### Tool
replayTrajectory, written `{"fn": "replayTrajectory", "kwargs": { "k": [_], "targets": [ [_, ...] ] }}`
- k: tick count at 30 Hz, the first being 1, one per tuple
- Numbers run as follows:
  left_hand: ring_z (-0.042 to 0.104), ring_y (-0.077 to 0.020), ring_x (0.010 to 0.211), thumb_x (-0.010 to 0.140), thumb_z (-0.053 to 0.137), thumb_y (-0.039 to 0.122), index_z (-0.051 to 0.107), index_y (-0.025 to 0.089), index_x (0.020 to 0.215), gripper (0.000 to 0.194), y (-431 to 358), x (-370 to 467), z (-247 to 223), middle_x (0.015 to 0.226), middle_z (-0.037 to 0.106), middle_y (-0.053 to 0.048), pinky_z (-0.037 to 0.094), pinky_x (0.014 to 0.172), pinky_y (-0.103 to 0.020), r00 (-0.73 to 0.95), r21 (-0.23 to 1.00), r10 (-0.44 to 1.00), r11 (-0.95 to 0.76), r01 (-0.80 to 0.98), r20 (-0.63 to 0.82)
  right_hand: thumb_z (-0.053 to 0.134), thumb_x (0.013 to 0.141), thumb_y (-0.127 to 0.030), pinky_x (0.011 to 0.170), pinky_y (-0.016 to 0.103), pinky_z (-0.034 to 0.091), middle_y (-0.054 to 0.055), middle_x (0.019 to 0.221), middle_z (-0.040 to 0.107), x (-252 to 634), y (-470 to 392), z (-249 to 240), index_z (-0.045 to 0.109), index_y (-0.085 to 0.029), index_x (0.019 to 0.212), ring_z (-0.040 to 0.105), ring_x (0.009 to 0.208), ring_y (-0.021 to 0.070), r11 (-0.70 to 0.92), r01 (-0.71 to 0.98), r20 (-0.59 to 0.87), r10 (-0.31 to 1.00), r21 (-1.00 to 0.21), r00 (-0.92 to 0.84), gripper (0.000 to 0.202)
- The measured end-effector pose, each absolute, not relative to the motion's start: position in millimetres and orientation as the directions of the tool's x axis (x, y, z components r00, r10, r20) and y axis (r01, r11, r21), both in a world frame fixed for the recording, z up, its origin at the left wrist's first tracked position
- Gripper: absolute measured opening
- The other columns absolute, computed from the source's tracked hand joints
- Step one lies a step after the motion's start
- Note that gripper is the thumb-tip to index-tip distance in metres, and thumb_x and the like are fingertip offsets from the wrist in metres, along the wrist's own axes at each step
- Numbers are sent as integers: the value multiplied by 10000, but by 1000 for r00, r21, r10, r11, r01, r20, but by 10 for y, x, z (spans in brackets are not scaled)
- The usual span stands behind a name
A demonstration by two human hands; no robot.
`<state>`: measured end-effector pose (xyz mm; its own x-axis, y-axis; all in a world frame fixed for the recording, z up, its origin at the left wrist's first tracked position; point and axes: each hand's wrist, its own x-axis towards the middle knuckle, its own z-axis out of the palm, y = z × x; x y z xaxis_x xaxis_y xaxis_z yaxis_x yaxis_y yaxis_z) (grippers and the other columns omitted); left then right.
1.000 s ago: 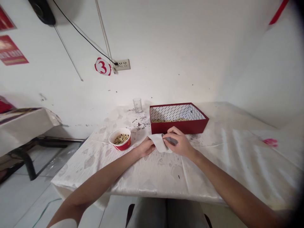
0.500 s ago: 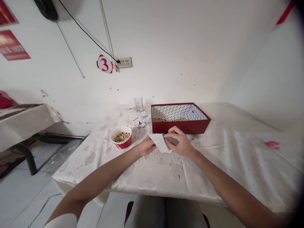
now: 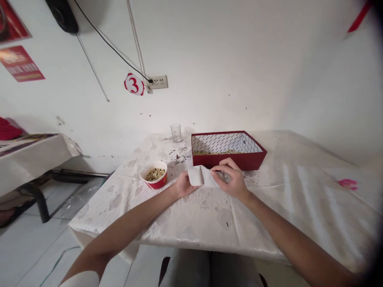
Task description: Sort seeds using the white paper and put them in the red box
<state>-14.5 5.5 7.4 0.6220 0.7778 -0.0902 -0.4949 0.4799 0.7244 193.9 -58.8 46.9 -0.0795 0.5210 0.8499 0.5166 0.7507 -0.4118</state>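
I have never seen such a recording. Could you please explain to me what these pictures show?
There is no machine here: a person works with two bare hands. Every picture comes from one camera worn on the head, looking forward and down, so the arms reach in from below.

The left hand and right hand hold a thin white piece, perhaps paper or cloth, between them.

On the covered table stand a red-and-white bowl and a dark red box, both containing pale and dark grains, and a clear glass. Small dark bits lie scattered nearby.
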Motion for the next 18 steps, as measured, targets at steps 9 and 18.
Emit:
{"fn": "replayTrajectory", "kwargs": {
  "k": [9, 18],
  "targets": [
    [691, -205, 892, 858, 698, 211, 726, 137, 1048, 206, 97, -126, 55, 970, 755, -110, 527, 877, -314, 560, 786, 824, 401, -470, -86, 695, 905, -210, 707, 374, 558, 47, 923, 546, 1921, -576, 436, 749, -274, 1020, 597, 831, 203, 793, 472, 838, 514, -385, -180, 142],
    [682, -211, 892, 772, 812, 238, 743, 139, 1009, 266, 74, -132, -21, 958, 750, -109, 532, 814, -313, 627, 809, 778, 395, -435, -42, 707, 895, -204, 694, 380, 549, 53, 912, 583, 1920, -551, 382, 758, -290, 1045, 606, 810, 207, 781, 544, 848, 484, -308, -215, 179]
  ]
}}
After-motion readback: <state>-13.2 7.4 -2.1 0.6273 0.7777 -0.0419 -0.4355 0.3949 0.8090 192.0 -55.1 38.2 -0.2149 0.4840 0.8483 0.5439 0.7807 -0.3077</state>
